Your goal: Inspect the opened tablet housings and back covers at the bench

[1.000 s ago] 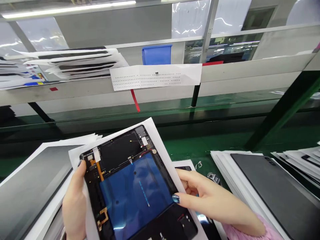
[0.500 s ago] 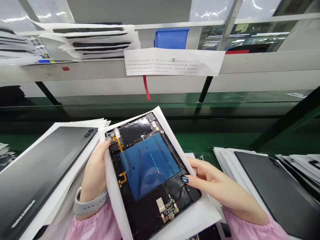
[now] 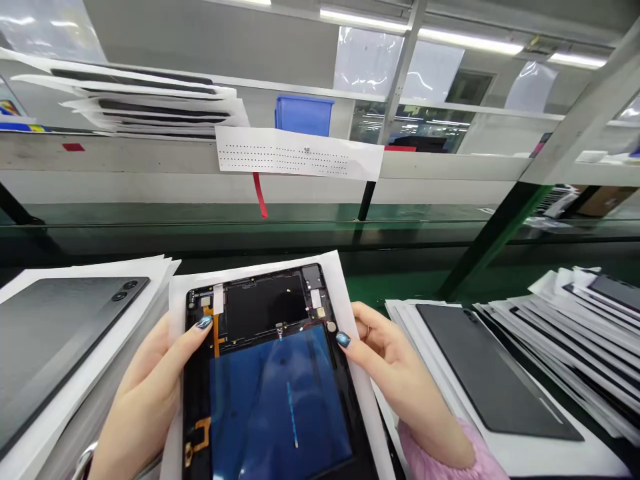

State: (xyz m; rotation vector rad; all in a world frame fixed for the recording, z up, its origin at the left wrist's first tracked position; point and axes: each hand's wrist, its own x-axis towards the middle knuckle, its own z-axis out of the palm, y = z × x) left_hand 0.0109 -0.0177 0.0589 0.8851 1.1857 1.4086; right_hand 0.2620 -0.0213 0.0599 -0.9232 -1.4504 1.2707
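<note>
Together, left hand (image 3: 153, 380) and right hand (image 3: 400, 367) grip an opened tablet (image 3: 280, 400) and white sheet (image 3: 336, 293) by opposite edges, thumbs on top, fingers curled behind. Grey panels (image 3: 490, 373) lie on paper stacks (image 3: 409, 333) either side; farther off, a dotted strip (image 3: 300, 157) hangs before a blue bin (image 3: 304, 116).

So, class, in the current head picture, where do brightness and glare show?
In the head view, ceiling tube lights look blown out white; in the head view, streaky glare crosses the hanging plastic sheets, and faint reflections show on the blue panel inside the opened tablet.
</note>
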